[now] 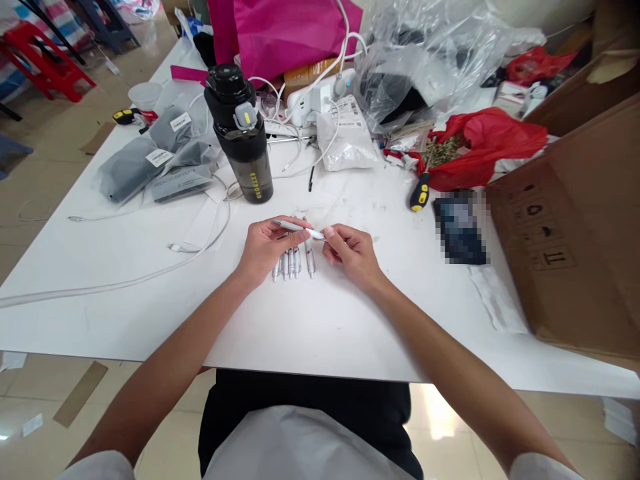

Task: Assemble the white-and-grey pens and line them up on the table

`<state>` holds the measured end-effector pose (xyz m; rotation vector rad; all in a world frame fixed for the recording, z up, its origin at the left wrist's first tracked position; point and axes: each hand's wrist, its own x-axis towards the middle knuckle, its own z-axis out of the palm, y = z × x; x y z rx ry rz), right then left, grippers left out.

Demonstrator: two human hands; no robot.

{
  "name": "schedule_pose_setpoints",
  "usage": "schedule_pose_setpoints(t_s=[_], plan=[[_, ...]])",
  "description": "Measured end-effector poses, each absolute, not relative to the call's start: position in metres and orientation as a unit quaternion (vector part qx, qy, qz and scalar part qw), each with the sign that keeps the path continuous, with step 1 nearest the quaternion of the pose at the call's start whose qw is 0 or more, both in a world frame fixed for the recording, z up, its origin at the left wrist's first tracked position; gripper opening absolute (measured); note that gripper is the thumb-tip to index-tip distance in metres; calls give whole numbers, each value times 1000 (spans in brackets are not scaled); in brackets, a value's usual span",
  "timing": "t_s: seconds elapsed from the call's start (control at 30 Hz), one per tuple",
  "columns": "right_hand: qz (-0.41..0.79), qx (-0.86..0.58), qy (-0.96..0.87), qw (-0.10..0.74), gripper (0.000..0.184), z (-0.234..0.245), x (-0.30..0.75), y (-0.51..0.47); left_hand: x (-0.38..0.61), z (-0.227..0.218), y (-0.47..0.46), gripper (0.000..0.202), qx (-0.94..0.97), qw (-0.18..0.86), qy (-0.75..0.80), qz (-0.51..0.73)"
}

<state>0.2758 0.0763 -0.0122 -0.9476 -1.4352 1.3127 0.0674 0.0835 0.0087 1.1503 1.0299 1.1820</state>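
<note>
- We see one pen (289, 226) held slantwise, just above the counter (325, 327), between the left hand (261, 250) and the right hand (353, 255).
- The left grip is closed around the greyish length of the barrel; the right grip is narrow, its thumb and finger pinched at the whiter end. Whether that end is fully joined, we cannot tell.
- A small row of pens (286, 267) lies below the left hand, partly hidden by it, with a single pen (310, 257) just to its right.
- We judge the work on the held pen to be under way. Whether the lying pens are finished or waiting we cannot tell.
- Behind the hands, on the white surface, we find a dark bottle (245, 153) upright, grey wrapped packages (127, 170), a pale cable (150, 275) and a power strip (311, 105).
- To the right we see a screwdriver (420, 193), a red bag (505, 143) open on dried plant matter, and a large cardboard box (575, 233).
- A pink bag (295, 33) and clear plastic (435, 43) crowd the back.
- Beyond, a red stool (45, 57) stands on a tiled floor (30, 427).
</note>
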Motion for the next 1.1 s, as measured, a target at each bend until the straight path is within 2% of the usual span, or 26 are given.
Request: schedule_pose_setpoints(t_s=[0.07,0.17,0.27,0.43,0.53,0.6,0.77,0.93,1.03,1.1], plan=[[596,-352,-537,482,31,-10,276,78,67,9,85,33,480,568,432,511],[634,-325,-486,507,34,-7,275,80,65,10,87,34,465,574,429,520],[608,-345,-474,535,34,-7,274,83,65,11,86,34,479,556,454,505],[546,-386,-464,581,45,-15,273,88,67,11,81,33,534,515,476,472],[516,-379,-501,582,40,-16,274,89,67,12,81,35,534,523,473,467],[499,-364,-536,576,45,-15,274,89,67,12,82,35,521,536,471,469],[504,-363,-534,573,36,-15,274,87,65,8,83,37,517,541,469,469],[488,-375,-504,606,42,-15,273,89,70,6,80,38,517,562,457,457],[511,-333,-531,588,49,-10,274,88,71,7,79,37,500,576,456,458],[517,-335,-535,578,46,-8,273,85,71,7,78,39,495,581,457,457]])
